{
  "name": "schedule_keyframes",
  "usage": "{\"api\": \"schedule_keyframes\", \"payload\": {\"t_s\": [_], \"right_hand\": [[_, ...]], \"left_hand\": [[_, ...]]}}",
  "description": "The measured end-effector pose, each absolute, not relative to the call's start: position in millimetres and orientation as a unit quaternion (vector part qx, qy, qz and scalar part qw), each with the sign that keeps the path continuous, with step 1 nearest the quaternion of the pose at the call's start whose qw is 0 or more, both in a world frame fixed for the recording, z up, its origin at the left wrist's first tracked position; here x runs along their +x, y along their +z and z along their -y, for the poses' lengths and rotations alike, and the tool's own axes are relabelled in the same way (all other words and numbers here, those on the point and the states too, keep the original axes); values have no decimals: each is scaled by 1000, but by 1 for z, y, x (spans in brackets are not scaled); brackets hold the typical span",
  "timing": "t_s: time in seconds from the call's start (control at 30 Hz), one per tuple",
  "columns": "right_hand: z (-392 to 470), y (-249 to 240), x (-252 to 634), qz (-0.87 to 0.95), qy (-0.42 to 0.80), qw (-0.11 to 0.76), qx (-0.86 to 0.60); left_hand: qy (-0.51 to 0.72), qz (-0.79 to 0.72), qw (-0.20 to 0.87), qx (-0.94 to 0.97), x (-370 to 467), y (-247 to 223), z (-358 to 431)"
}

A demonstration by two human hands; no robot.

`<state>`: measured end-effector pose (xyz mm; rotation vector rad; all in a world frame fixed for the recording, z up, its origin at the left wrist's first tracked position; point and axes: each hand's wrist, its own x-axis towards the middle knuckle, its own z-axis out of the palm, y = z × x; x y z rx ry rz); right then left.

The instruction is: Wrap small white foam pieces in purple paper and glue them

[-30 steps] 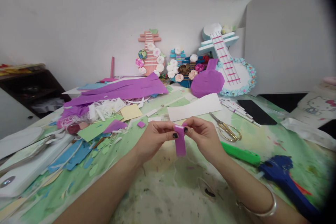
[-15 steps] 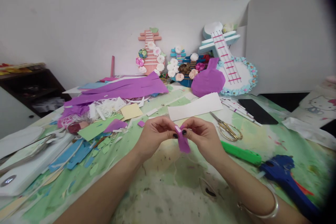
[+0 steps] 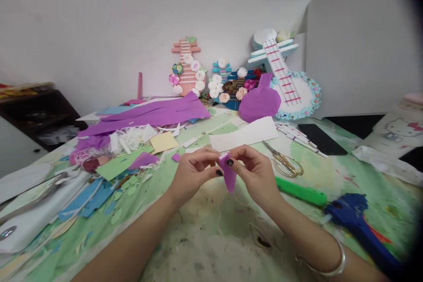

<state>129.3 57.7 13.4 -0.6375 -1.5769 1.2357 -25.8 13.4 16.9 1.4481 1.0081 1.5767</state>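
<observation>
Between my hands is a small strip of purple paper with a white piece at its top end. My left hand pinches the strip's upper left side between thumb and fingers. On the other side, my right hand has its thumb pressed on the upper part of the strip. The lower end of the paper hangs free above the table. Gold-handled scissors lie just beyond my right hand, and a green utility knife lies beside that wrist.
A blue glue gun sits at the right. Purple paper sheets and paper scraps cover the left. A white strip, a black phone and a purple lute-shaped piece are farther back, near decorated instrument models.
The purple strip has turned slightly between my fingers, and my right thumb has moved up onto its face. The view has shifted a little.
</observation>
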Motion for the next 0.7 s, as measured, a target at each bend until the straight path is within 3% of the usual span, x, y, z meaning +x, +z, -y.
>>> {"api": "schedule_keyframes", "payload": {"t_s": [0.3, 0.5, 0.7], "right_hand": [[-55, 10, 128, 646, 533, 479, -262], [-61, 11, 128, 594, 621, 441, -260], [-64, 12, 129, 551, 681, 403, -265]], "left_hand": [[624, -431, 418, 499, -23, 11, -14], [626, -429, 504, 413, -22, 13, -15], [638, -418, 517, 389, -24, 13, -18]]}}
